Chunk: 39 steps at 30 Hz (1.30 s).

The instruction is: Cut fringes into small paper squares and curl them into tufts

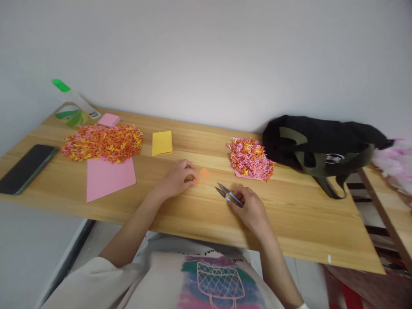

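Between the fingertips of my left hand is a small piece of orange paper, just above the wooden table. Another small orange paper piece lies on the tabletop right beside those fingers. My right hand is closed around a pair of thread snips, whose blades stand apart and point up and left toward the orange pieces. Beyond my right hand, a mound of pink and orange paper bits rests on a pink sheet.
A larger heap of orange and yellow bits partly covers a pink sheet. Yellow paper squares, a pink pad, a phone and a tape roll lie leftward. A black bag is at right.
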### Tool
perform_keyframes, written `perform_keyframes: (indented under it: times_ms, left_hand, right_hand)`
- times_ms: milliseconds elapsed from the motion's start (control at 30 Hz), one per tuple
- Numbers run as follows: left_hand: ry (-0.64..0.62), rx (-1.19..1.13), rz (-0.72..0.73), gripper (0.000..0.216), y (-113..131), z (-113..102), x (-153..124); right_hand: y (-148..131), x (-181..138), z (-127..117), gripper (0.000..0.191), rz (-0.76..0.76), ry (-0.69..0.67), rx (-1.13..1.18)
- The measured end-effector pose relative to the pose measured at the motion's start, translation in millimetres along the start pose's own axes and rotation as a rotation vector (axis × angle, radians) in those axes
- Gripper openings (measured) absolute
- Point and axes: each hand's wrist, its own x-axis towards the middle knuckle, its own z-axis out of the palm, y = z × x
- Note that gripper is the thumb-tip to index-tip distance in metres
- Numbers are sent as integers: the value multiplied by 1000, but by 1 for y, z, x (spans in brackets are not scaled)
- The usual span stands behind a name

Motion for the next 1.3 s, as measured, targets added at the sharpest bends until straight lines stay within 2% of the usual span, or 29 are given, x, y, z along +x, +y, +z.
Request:
perform_keyframes:
  times_ms: [167,267,367,500,667,767,933,1067,1300]
  left_hand:
    - [4,-217,-57,7,1,8,-2]
    - [13,-380,-118,16,10,14,-7]
    - [42,-552,-178,36,28,16,-12]
    - [77,-776,-247,42,60,15,-15]
    - [64,-794,-238,28,84,11,-17]
    - [42,-816,-270,15,88,9,-19]
    - [84,-900,-281,14,91,9,-19]
    - [139,-1018,-237,14,93,4,-17]
    - [235,-941,-139,12,98,-2,-19]
  right_hand:
    - [7,-2,6,8,36,67,244]
    - [4,-6,8,21,48,47,474]
    - [-8,-10,8,36,88,-2,698]
    - [-33,-6,9,43,127,-28,855]
    - [-52,2,5,36,125,0,939]
    - [-54,2,1,34,130,12,978]
    - [-53,-4,-2,40,137,5,1065]
    - [-51,-13,-3,53,163,-101,1177]
    - [-56,-38,-1,44,210,-289,1256]
